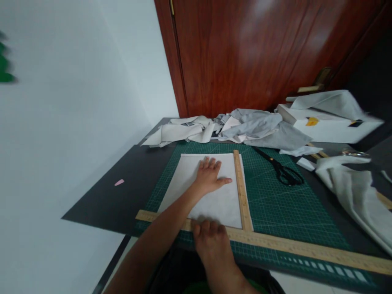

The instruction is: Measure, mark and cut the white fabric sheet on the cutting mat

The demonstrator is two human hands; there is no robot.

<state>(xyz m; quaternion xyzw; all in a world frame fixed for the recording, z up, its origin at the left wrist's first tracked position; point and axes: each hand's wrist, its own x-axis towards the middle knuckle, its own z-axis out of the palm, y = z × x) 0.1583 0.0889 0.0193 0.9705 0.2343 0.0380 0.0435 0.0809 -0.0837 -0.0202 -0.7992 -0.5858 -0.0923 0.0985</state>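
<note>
My left hand point(210, 176) lies flat, palm down with fingers spread, on a white rectangular fabric piece point(214, 208). Below it, at the fabric's near edge, my right hand point(212, 243) is closed, its fingers curled over the long wooden ruler point(284, 243). What those fingers pinch, if anything, is hidden. That ruler runs crosswise along the near side of a green cutting mat point(275, 208). A shorter wooden ruler point(241, 190) rests along the right side of the fabric, its near end meeting the long one. Neither hand touches the short ruler.
Black-handled scissors point(286, 172) lie on the mat to the right. Crumpled white cloth point(183, 131) and grey cloth point(254, 124) line the back, beside a white box point(330, 120). More white fabric point(352, 183) drapes at right. A pink scrap point(119, 182) sits on the dark tabletop point(122, 204).
</note>
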